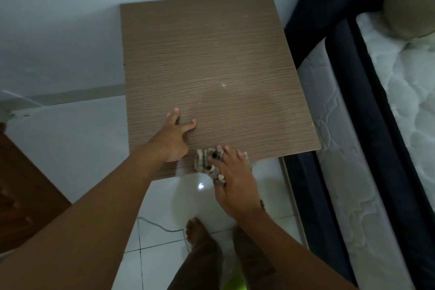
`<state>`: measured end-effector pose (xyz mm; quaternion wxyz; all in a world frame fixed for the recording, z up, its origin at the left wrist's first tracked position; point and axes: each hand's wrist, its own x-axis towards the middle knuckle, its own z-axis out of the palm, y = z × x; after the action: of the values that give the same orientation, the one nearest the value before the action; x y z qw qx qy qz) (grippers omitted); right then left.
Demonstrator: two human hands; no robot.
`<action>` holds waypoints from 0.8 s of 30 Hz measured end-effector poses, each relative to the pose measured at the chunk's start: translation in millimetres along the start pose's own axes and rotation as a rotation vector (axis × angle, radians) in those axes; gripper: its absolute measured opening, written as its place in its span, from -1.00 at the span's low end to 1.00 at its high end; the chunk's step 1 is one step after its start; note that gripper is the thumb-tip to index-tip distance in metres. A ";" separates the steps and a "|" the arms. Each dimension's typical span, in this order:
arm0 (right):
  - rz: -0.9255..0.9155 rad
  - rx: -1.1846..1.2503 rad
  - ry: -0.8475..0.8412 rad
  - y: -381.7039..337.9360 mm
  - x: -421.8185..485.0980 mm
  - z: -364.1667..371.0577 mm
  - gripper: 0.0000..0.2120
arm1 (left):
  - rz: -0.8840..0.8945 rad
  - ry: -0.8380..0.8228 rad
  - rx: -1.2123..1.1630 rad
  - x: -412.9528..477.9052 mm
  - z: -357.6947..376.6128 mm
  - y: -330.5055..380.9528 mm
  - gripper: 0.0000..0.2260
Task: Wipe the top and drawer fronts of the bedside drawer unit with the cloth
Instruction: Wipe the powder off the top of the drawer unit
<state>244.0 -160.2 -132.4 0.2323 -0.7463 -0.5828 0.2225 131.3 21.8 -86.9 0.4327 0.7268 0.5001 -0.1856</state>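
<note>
Drawer unit top [211, 54] matt wood-grain laminate; cloth [207, 160] woven; floor [94, 136] glossy tile

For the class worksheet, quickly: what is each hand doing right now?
Left hand: open, empty, fingers spread flat on the drawer unit top.
Right hand: pressing the cloth against the top's front edge.

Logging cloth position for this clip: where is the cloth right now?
In the head view, the cloth is bunched under the right hand at the front edge of the drawer unit top, just right of the left hand.
</note>
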 end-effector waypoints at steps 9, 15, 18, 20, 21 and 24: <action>0.331 0.546 -0.371 -41.2 0.7 -57.9 -0.79 | 0.090 0.222 -0.107 -5.3 -2.6 -9.5 -0.58; 0.291 0.467 -0.021 -44.0 79.4 -98.7 -0.75 | 0.029 0.808 -0.240 -22.0 -11.6 -32.9 -0.70; 0.247 0.304 0.093 -37.5 137.6 -91.3 -0.74 | -0.198 0.802 -0.294 -26.9 -15.5 -47.0 -0.67; 0.239 0.111 0.176 -31.9 178.2 -78.4 -0.74 | -0.305 0.717 -0.424 -27.1 -15.4 -57.2 -0.75; 0.225 0.042 0.216 -28.8 197.1 -70.6 -0.73 | -0.339 0.684 -0.495 -26.6 -15.4 -62.4 -0.78; 0.179 -0.098 0.201 -21.0 246.3 -44.1 -0.68 | -0.399 0.631 -0.613 -26.1 -16.9 -77.0 -0.75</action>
<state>309.1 80.2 -99.8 0.2321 -0.8241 -0.4980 0.1375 48.9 30.4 -93.2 0.4101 0.4765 0.7683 0.1207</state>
